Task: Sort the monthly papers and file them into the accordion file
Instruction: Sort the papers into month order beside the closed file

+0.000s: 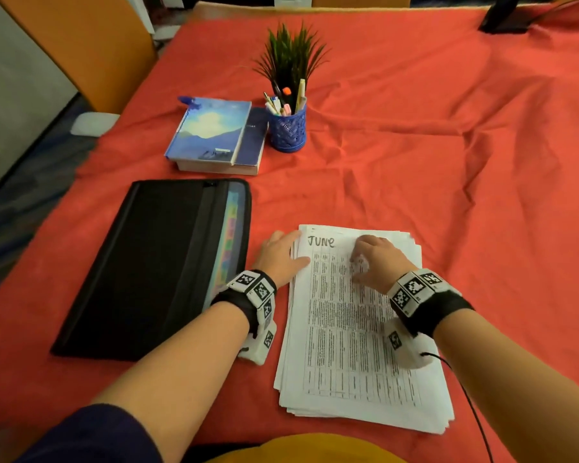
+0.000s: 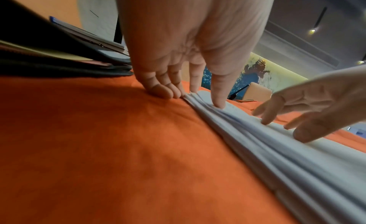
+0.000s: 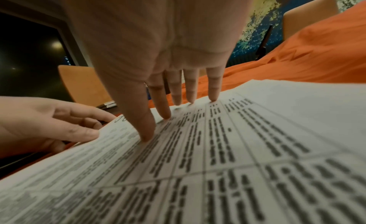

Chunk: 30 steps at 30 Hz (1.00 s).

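A stack of printed papers [image 1: 348, 329] lies on the red cloth in front of me, its top sheet headed "JUNE". To its left a black accordion file [image 1: 147, 262] lies flat, with coloured tabs [image 1: 229, 242] showing along its open right side. My left hand [image 1: 276, 253] rests at the stack's upper left edge. Its thumb lies on the top sheet [image 2: 233, 111] and its fingers [image 2: 164, 91] touch the cloth against the edge. My right hand [image 1: 371, 259] presses straight fingertips [image 3: 146, 136] on the top sheet [image 3: 237, 149]. Neither hand holds anything.
Two stacked books [image 1: 214, 135] lie behind the file. A blue pen cup [image 1: 287, 127] and a small green plant [image 1: 290, 58] stand to their right. An orange chair [image 1: 74, 45] stands at the table's left side. A dark object [image 1: 505, 15] sits at the far right corner.
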Available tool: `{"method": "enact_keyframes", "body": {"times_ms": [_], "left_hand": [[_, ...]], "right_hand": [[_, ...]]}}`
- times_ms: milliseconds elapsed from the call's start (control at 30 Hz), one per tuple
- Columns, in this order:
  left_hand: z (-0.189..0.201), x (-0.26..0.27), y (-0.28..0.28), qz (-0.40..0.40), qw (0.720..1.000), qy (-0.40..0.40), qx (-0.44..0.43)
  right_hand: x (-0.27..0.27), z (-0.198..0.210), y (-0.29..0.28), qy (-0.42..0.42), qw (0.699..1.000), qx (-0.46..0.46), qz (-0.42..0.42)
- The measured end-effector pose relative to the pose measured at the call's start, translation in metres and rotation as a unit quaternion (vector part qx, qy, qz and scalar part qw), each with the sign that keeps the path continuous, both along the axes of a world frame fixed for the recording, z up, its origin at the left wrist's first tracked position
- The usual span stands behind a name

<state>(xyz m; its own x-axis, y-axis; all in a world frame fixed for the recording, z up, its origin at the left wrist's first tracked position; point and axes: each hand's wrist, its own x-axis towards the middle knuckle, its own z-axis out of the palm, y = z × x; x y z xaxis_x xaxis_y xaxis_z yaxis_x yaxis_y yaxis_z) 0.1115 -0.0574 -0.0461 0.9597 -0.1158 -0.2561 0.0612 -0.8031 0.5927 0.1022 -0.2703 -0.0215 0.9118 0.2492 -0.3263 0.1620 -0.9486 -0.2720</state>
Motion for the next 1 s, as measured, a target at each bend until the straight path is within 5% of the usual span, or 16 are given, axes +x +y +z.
{"method": "enact_keyframes", "body": {"times_ms": [267, 433, 567, 833, 1000], "left_hand": [[0.001, 0.001, -0.001, 0.042, 0.993, -0.034, -0.102], [0.004, -0.001, -0.004, 0.042, 0.982, -0.068, -0.169], [0.007, -0.003, -0.003, 0.024, 0.975, -0.017, -0.222], [0.015, 0.007, -0.001, 0.124, 0.946, 0.126, -0.271], [0.011, 0.013, -0.001, 0.108, 0.96, 0.103, -0.236]], "right_hand": [[0.012, -0.004, 0.008, 0.013, 1.0, -0.015, 0.008], [0.014, 0.001, 0.007, -0.104, 0.995, 0.009, 0.008], [0.021, 0.003, 0.005, -0.149, 0.984, 0.103, 0.007], [0.002, -0.001, -0.001, -0.287, 0.937, 0.183, 0.083], [-0.017, -0.002, -0.005, -0.23, 0.946, 0.173, 0.15]]}}
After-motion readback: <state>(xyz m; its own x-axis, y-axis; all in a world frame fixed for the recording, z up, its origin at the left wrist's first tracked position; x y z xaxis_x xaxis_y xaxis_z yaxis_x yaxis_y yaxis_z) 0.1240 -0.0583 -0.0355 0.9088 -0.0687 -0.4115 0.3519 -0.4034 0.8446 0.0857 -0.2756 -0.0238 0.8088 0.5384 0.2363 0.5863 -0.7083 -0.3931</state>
